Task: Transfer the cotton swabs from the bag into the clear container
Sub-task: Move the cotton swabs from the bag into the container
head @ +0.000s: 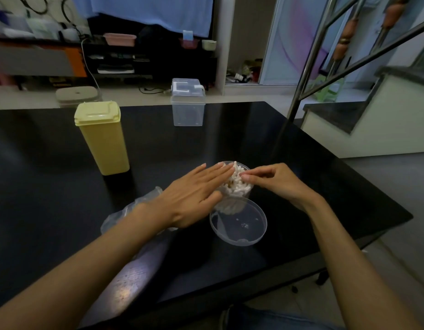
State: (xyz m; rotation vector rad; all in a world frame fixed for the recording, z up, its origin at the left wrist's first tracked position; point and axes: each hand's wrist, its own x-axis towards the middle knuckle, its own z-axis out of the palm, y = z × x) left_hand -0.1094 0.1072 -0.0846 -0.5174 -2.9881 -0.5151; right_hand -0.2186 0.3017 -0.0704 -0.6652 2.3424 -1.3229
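Swabs (237,184) packed upright in clear container (232,206) on bench (63,210); transfer looks nearly done. Left hand (194,194) flat, fingers straight, pressing bundle; right hand (275,181) pinching swab tips. Bag (125,213) limp beside, lid (238,222) still off

bare table (289,163) right of the swab container (232,206), round lid (238,226) just in front, crumpled bag (125,215) near left

1 head-worn wide-angle view looks forward and down, close over the black table (63,210).
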